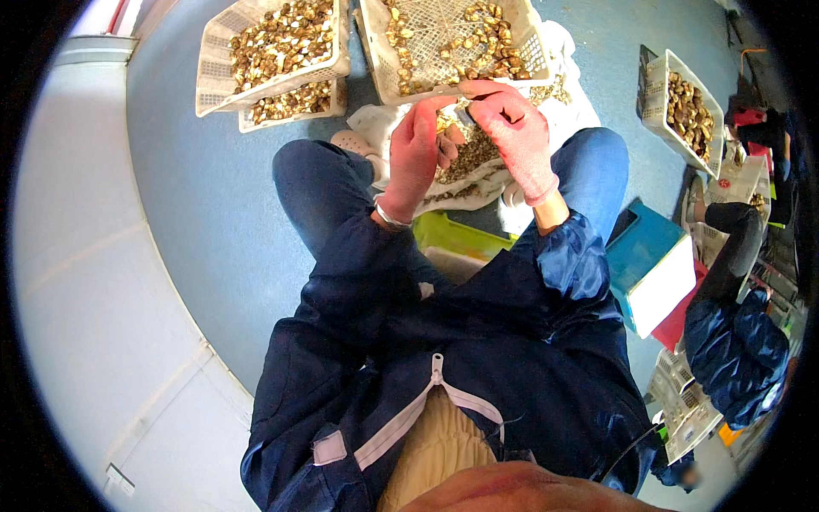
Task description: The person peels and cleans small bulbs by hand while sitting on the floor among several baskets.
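Both of my hands wear pink gloves and meet in front of my knees, just below a white plastic crate [418,92]. My left hand [415,158] is closed, its fingers curled around a small yellow-and-brown piece that looks like a mushroom [444,125]. My right hand [516,136] is closed in a pinch near it; what it grips is too small and hidden to make out. The crate holds scattered brown-and-cream pieces of the same kind. Below my hands, a white sack [368,121] bears a heap of small brown trimmings [474,155].
At the far left are two stacked white crates [209,81] of brown-and-cream pieces. Another filled crate [655,107] stands at the right. A green plastic box [465,235] lies between my legs, and a blue-and-white box [648,269] beside my right knee. A co-worker's sleeve [738,358] shows at the right.
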Available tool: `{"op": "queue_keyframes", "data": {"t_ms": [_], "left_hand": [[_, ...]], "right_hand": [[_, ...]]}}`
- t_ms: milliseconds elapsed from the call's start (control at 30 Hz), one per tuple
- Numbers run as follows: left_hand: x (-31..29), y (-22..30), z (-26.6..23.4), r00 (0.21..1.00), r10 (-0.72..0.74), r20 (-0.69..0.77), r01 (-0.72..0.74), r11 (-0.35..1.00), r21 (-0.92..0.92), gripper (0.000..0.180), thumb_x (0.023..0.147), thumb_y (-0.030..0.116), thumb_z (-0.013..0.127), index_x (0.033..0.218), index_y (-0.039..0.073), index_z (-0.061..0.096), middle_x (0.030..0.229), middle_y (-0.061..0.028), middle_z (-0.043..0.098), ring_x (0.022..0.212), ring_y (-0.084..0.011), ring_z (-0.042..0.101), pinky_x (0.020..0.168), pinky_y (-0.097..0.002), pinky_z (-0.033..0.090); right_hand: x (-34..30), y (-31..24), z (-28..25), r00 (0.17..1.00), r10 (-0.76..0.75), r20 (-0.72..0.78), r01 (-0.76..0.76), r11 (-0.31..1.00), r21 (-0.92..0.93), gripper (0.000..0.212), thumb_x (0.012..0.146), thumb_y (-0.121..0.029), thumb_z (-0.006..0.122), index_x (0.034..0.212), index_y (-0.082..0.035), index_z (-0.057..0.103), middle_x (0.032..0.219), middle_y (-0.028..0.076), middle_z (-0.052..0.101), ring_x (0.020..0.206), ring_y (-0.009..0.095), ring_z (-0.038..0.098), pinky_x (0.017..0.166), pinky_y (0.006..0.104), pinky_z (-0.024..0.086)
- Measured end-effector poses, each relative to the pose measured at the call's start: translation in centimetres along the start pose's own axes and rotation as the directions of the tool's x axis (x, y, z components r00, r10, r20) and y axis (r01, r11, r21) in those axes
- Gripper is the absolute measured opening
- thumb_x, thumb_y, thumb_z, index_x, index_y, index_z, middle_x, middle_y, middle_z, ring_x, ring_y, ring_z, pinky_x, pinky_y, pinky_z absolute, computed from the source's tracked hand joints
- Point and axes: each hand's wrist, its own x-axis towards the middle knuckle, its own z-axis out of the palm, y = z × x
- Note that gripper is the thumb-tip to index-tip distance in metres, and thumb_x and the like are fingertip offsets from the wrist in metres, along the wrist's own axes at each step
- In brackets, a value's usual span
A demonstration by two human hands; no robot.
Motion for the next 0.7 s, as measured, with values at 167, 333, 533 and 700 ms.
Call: {"op": "queue_keyframes", "data": {"t_ms": [167, 333, 533, 700], "left_hand": [[-0.1, 0.1, 0.1, 0.999, 0.012, -0.040, -0.011, 0.999, 0.037, 0.041, 0.104, 0.035, 0.036, 0.118, 0.006, 0.062, 0.077, -0.0037, 0.064, 0.057, -0.0050, 0.053, 0.048, -0.0187, 0.040], [-0.1, 0.4, 0.1, 1.000, -0.022, -0.021, 0.023, 0.998, 0.057, 0.040, 0.104, 0.034, 0.036, 0.119, 0.007, 0.061, 0.079, -0.0038, 0.065, 0.058, -0.0057, 0.054, 0.049, -0.0192, 0.041], [5.8, 4.6, -9.8, 0.963, 0.221, -0.154, -0.267, 0.862, -0.431, 0.039, 0.102, 0.039, 0.044, 0.110, 0.005, 0.063, 0.091, -0.0038, 0.067, 0.079, -0.0134, 0.064, 0.066, -0.0268, 0.050], [11.4, 9.7, -21.0, 0.982, -0.102, -0.158, -0.082, 0.522, -0.849, 0.058, 0.100, 0.025, 0.046, 0.143, -0.009, 0.027, 0.148, -0.0250, 0.034, 0.127, -0.0323, 0.047, 0.106, -0.0358, 0.044]], "right_hand": [[-0.2, -0.2, 0.2, 1.000, 0.000, -0.029, -0.001, 0.999, -0.034, 0.009, 0.086, -0.010, 0.066, 0.086, -0.002, 0.070, 0.112, 0.008, 0.069, 0.102, 0.019, 0.063, 0.089, 0.0301, 0.048], [-0.2, 0.0, 0.3, 0.995, -0.097, -0.036, 0.092, 0.987, -0.130, 0.009, 0.085, -0.009, 0.066, 0.088, -0.002, 0.071, 0.111, 0.009, 0.069, 0.101, 0.018, 0.063, 0.088, 0.0302, 0.049], [0.2, 0.8, -3.1, 0.960, 0.111, -0.259, -0.111, 0.994, 0.013, 0.011, 0.089, -0.010, 0.064, 0.093, -0.001, 0.070, 0.111, 0.005, 0.070, 0.092, 0.009, 0.059, 0.084, 0.0240, 0.047], [-0.6, -0.2, -3.6, 0.953, 0.108, -0.283, -0.087, 0.993, 0.086, 0.011, 0.090, -0.009, 0.063, 0.093, -0.001, 0.069, 0.112, 0.004, 0.070, 0.092, 0.008, 0.058, 0.083, 0.0226, 0.046]]}}
